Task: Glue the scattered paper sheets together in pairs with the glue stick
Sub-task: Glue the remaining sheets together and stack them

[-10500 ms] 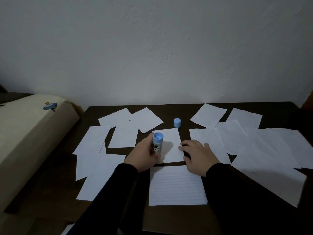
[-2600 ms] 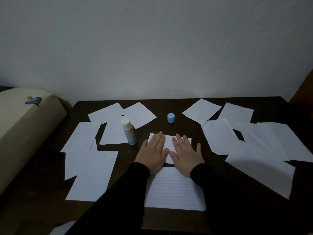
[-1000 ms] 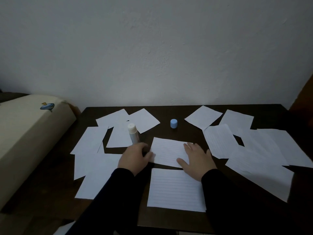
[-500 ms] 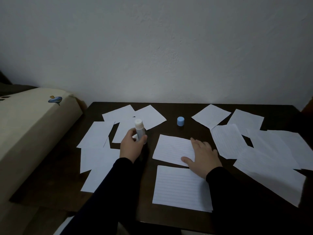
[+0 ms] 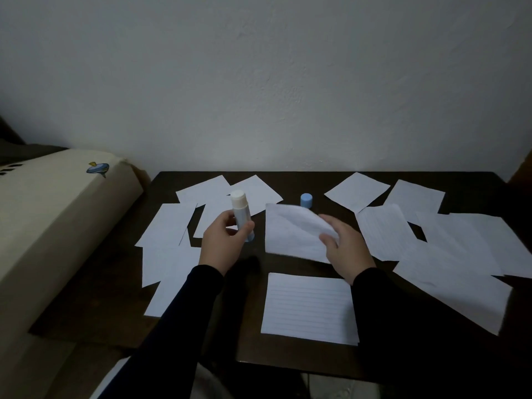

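Note:
My left hand (image 5: 223, 240) grips the uncapped glue stick (image 5: 241, 214) upright, lifted above the dark table (image 5: 253, 352). Its blue cap (image 5: 306, 200) stands on the table further back. My right hand (image 5: 342, 249) pinches the right edge of a lined paper sheet (image 5: 290, 234) at the table's middle and lifts that side, so the sheet curls upward. A second lined sheet (image 5: 309, 308) lies flat near the front edge. Several more white sheets lie scattered to the left (image 5: 167, 226) and to the right (image 5: 449, 272).
A cream cushioned piece of furniture (image 5: 51, 226) with a small blue print stands against the table's left side. A plain white wall (image 5: 259, 82) rises right behind the table. At the far right a brown edge (image 5: 522, 165) shows.
My left hand has lifted the glue stick off the table. My right hand, flat on the middle sheet half a second ago, now pinches its right edge and raises it.

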### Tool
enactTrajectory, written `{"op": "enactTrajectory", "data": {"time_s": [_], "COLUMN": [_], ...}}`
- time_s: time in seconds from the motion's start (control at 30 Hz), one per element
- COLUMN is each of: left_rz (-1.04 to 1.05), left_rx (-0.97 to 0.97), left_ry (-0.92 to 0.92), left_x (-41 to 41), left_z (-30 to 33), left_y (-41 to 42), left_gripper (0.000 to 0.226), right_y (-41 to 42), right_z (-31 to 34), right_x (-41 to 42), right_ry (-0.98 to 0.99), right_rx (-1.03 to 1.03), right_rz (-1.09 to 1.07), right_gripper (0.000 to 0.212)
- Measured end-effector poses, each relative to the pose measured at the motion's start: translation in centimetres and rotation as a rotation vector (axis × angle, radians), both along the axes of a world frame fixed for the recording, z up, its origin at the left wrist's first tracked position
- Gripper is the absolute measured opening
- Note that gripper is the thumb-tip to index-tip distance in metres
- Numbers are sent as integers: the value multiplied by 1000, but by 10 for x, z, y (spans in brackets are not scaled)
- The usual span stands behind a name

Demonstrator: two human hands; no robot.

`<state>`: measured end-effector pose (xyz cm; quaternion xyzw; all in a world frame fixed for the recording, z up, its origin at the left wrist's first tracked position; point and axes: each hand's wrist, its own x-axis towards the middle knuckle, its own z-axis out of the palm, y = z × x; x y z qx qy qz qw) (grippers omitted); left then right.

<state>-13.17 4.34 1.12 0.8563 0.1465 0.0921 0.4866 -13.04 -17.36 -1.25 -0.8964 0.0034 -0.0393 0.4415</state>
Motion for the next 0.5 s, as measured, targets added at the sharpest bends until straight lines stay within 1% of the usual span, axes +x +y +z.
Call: {"op": "enactTrajectory", "data": {"time_s": [0.1,0.17,0.23,0.3,0.37,0.43,0.5], "left_rz": [5,11,28,37,35,28,17], "left_rx": [-8,-10,-7,12,18,19,31], "left_ry": [-23,-32,-44,-47,-42,-23,-3], "left_x": [-13,-23,-30,-34,-37,-38,-39], "left_z": [3,7,8,8,7,5,3], "left_y": [4,8,11,13,14,13,13], "left_gripper": [48,47,47,47,47,47,48], "right_y": [-6,-15,-20,-19,-17,-18,-19], "right_z": [21,32,33,29,21,13,6], "right_x": [-7,-13,-20,-29,-35,-38,-38], "right_ry": [19,111,243,367,425,424,395], "right_rx": [132,174,164,92,-12,-133,-331], "right_rz": [-1,14,64,119,143,116,65], "right_gripper": [41,40,38,38,41,50,62]}}
